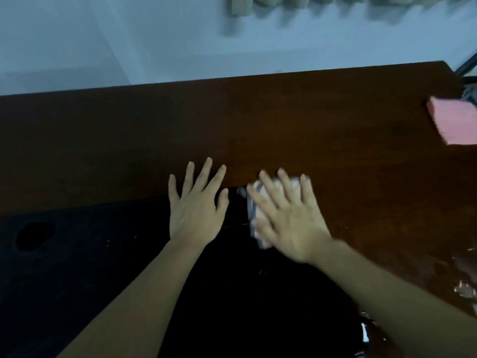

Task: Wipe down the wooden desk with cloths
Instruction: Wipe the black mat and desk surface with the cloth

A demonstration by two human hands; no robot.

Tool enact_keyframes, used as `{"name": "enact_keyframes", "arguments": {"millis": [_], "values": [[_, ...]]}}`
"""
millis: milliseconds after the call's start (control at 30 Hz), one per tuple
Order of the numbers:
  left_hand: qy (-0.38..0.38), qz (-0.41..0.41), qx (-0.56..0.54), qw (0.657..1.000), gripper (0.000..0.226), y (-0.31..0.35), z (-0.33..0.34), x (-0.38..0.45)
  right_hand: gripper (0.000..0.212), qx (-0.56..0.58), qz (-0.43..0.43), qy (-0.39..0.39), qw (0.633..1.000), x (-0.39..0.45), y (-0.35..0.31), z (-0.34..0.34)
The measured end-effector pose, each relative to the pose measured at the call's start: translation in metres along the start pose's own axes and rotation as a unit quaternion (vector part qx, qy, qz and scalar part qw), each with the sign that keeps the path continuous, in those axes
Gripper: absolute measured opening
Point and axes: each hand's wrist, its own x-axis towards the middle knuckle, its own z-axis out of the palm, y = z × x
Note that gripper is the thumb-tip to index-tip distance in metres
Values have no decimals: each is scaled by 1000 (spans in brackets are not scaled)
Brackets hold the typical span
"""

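Note:
The dark reddish-brown wooden desk (258, 120) fills the middle of the view. My right hand (286, 215) presses flat, fingers spread, on a crumpled white cloth (254, 215) near the desk's front edge; the hand is blurred. My left hand (196, 202) lies flat just to its left, fingers straight and spread, holding nothing, resting where the brown top meets a black surface (90, 254).
A pink block-shaped object (454, 120) lies at the desk's far right. A pale wall (154, 42) runs behind the desk. The black surface at the lower left has a round hole (33, 235). Shiny crumpled bits (464, 290) sit at the right edge.

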Motion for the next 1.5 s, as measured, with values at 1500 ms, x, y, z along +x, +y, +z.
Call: {"name": "enact_keyframes", "arguments": {"millis": [1500], "values": [[30, 6, 11, 999, 56, -2, 5, -4, 66, 7, -30, 9, 999, -50, -9, 14]]}}
